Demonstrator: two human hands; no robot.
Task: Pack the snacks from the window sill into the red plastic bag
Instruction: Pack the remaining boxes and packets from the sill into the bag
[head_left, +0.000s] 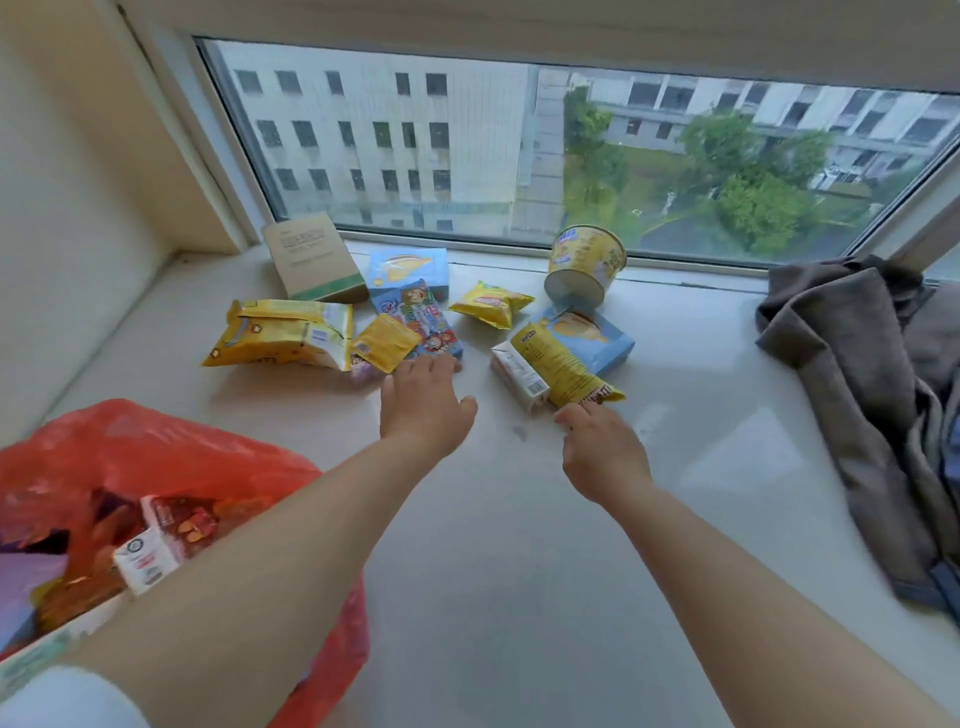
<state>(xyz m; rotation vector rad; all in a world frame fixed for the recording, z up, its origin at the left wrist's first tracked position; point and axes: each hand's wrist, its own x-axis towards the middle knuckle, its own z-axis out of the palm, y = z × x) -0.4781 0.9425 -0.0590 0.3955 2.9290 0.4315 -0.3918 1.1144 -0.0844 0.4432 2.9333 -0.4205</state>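
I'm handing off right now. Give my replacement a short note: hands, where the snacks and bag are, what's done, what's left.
Left hand: open, fingertips reaching the cartoon-printed box, nothing gripped.
Right hand: fingers curled at the lower end of the yellow packet; grip unclear.
Red plastic bag: lower left on the window sill, open, already holding some cartons.
Left on the sill: large yellow bag, two blue boxes, small yellow packs, white carton, tipped yellow tub, brown box.
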